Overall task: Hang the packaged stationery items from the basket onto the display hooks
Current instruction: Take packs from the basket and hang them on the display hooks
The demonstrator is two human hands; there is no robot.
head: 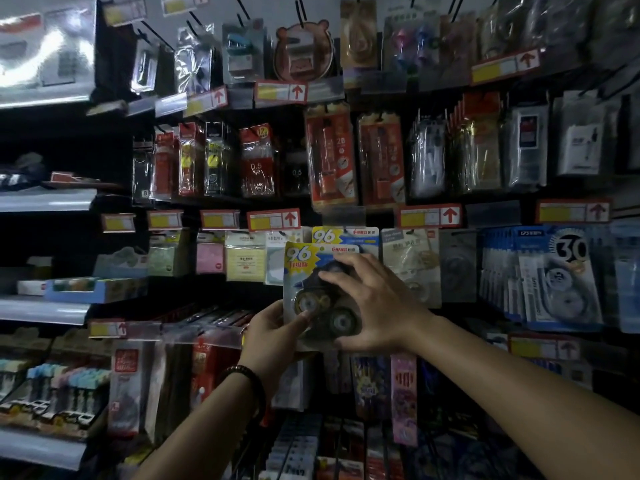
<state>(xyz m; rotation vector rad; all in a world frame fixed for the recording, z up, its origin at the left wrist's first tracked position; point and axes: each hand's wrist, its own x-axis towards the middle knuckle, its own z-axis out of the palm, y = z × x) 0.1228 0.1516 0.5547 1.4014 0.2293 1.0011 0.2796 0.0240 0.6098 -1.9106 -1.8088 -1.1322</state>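
Observation:
I hold a carded correction-tape pack (304, 271), marked "96" on a yellow burst, with dark round rolls under a blister. My left hand (273, 327) grips its lower left corner, thumb on one roll. My right hand (370, 303) lies spread over the blister's right side and clasps the lower right edge. The pack is upright, just in front of a matching "96" pack (343, 237) that hangs on a display hook behind it. The hook itself is hidden by the packs. The basket is out of view.
Rows of hanging stationery packs fill the wall: sticky notes (242, 258) to the left, blue "30" tape packs (554, 278) to the right, pencil packs (329, 154) above. Red and yellow price tags (273, 220) line the rails. Shelves (45, 199) stand at far left.

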